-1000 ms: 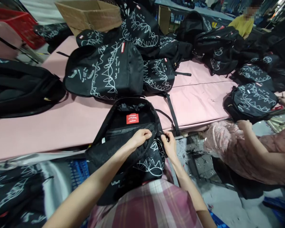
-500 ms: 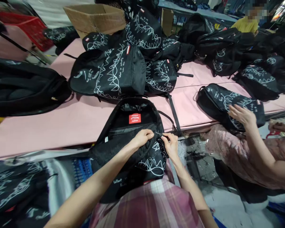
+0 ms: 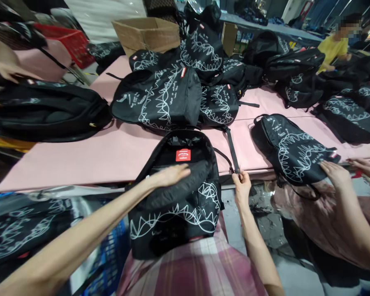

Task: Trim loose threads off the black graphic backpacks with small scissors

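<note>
Here, an open black backpack (image 3: pixel 179 193) with white zigzag print sits at the near edge of the pink surface (image 3: pixel 89 154), its lower half hanging off toward the person's plaid lap. Main compartment gapes open; red label (image 3: pixel 183 155) visible on the inside back wall.

Left hand (image 3: pixel 169 176) lies flat on the front panel just below the opening, fingers stretched out and loosely spread, holding nothing, just pressing on the fabric. Right hand (image 3: pixel 242 188) is just right of the bag, off the surface edge, fingers pinched closed on the end of a black strap (image 3: pixel 232 147) that runs up across the pink surface toward the bags behind. Cannot tell which bag the strap belongs to.

Behind the open bag: a large flat backpack (image 3: pixel 160 98) with the same print, more stacked past it, and a cardboard box (image 3: pixel 146 33) at the far edge. Far left, a plain black bag (image 3: pixel 46 111) lies on its side; a red crate (image 3: pixel 69 41) behind it.

Right side: another printed backpack (image 3: pixel 292 150) lies on the surface, a co-worker's hand (image 3: pixel 334 172) resting flat on its near end, that person's other hand (image 3: pixel 365 165) just beside it. A person in yellow (image 3: pixel 334 47) sits far back right among more bags.
</note>
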{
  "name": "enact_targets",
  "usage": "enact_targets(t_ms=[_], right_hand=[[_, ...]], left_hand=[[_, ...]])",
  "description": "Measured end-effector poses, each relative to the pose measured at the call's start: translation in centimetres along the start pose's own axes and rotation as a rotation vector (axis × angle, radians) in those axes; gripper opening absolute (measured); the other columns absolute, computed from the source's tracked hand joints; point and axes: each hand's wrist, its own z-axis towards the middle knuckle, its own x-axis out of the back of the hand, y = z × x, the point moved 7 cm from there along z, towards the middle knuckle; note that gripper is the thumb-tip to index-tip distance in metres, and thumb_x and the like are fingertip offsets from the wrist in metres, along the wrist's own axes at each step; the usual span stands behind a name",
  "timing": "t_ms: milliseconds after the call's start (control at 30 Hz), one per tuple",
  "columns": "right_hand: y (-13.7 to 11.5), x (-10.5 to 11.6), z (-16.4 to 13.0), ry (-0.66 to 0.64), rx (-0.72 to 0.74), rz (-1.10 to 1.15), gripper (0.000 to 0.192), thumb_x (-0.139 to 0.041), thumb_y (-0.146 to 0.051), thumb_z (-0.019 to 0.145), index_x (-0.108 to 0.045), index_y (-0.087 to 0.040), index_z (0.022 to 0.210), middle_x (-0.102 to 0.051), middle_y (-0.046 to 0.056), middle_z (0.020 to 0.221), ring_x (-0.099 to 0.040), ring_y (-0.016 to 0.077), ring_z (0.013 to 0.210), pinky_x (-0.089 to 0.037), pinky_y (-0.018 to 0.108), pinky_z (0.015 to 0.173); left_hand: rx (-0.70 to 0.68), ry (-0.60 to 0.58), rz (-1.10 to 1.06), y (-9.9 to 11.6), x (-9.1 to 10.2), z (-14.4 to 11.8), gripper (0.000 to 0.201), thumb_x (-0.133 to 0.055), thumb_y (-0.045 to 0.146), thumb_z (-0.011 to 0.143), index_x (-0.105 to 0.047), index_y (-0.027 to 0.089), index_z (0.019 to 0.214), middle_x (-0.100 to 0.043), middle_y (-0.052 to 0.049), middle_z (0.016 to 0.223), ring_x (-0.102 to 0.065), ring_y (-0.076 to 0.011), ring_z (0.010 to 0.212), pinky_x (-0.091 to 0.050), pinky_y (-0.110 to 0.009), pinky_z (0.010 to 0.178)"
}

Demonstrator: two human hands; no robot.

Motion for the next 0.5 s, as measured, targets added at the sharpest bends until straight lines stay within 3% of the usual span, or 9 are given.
enact_targets(t_ms=[67,133,233,300,333,400,500], right_hand=[[-1.7,-0.6,0.3,-0.066,0.026,-0.017,0.03,-0.067,-0.038,0.068,-0.059,-0.014,0.085,-0.057,-0.001,0.071,-0.05,0.0103,0.063,-0.04,0.022,0.061],[-3.7,-2.6,0.1,-0.212,0.077,-0.097,0.027,-0.06,-0.041,0.076,-0.061,-0.014,0.08,-0.054,-0.002,0.064,-0.047,0.0094,0.056,-0.038,0.021,0.056],[-5.7,-8.7,-1.0,-0.607,0.208,-0.31,0.028,-0.046,-0.038,0.088,-0.065,-0.017,0.091,-0.059,-0.001,0.067,-0.053,0.0116,0.06,-0.041,0.022,0.061],[-5.2,-13.2,-1.8,-0.834,0.325,-0.571,0.026,-0.042,-0.031,0.091,-0.063,-0.021,0.101,-0.065,0.001,0.082,-0.058,0.0144,0.077,-0.042,0.024,0.071],[-4.5,-15.1,-1.9,-0.889,0.383,-0.721,0.024,-0.044,-0.028,0.091,-0.063,-0.023,0.103,-0.066,0.002,0.092,-0.058,0.0159,0.087,-0.042,0.025,0.076],[-2.7,-17.8,-2.0,-0.918,0.447,-0.943,0.02,-0.049,-0.022,0.088,-0.063,-0.022,0.102,-0.064,0.006,0.104,-0.054,0.0195,0.098,-0.039,0.029,0.081],[-0.6,-19.3,-2.9,-0.937,0.462,-1.019,0.015,-0.05,-0.02,0.088,-0.064,-0.017,0.095,-0.064,0.009,0.096,-0.055,0.0209,0.092,-0.037,0.031,0.078]], left_hand=[[-0.054,-0.089,0.091,0.4,-2.4,-2.6,0.057,-0.047,0.044,0.082,-0.046,0.014,0.13,-0.05,-0.016,0.13,-0.048,-0.0306,0.114,-0.037,-0.042,0.094],[-0.188,-0.127,0.219,1.7,-5.2,-5.4,0.056,-0.05,0.044,0.082,-0.044,0.02,0.132,-0.047,-0.013,0.134,-0.044,-0.0309,0.119,-0.033,-0.044,0.098],[-0.304,-0.155,0.295,2.7,-8.3,-8.5,0.048,-0.049,0.042,0.085,-0.047,0.024,0.129,-0.049,-0.011,0.133,-0.043,-0.03,0.121,-0.031,-0.045,0.099],[-0.31,-0.151,0.276,2.6,-8.9,-9.4,0.046,-0.05,0.041,0.084,-0.051,0.024,0.127,-0.051,-0.011,0.131,-0.045,-0.0301,0.119,-0.033,-0.045,0.098],[-0.317,-0.145,0.261,2.5,-8.9,-9.6,0.045,-0.052,0.041,0.084,-0.052,0.024,0.126,-0.052,-0.011,0.13,-0.046,-0.03,0.117,-0.033,-0.045,0.097],[-0.341,-0.129,0.221,2.2,-8.5,-9.8,0.046,-0.056,0.041,0.081,-0.054,0.025,0.124,-0.054,-0.01,0.127,-0.048,-0.0295,0.115,-0.034,-0.044,0.097],[-0.361,-0.094,0.133,1.4,-7.0,-10.0,0.048,-0.06,0.04,0.078,-0.055,0.027,0.123,-0.055,-0.009,0.127,-0.049,-0.0288,0.115,-0.034,-0.044,0.097]])
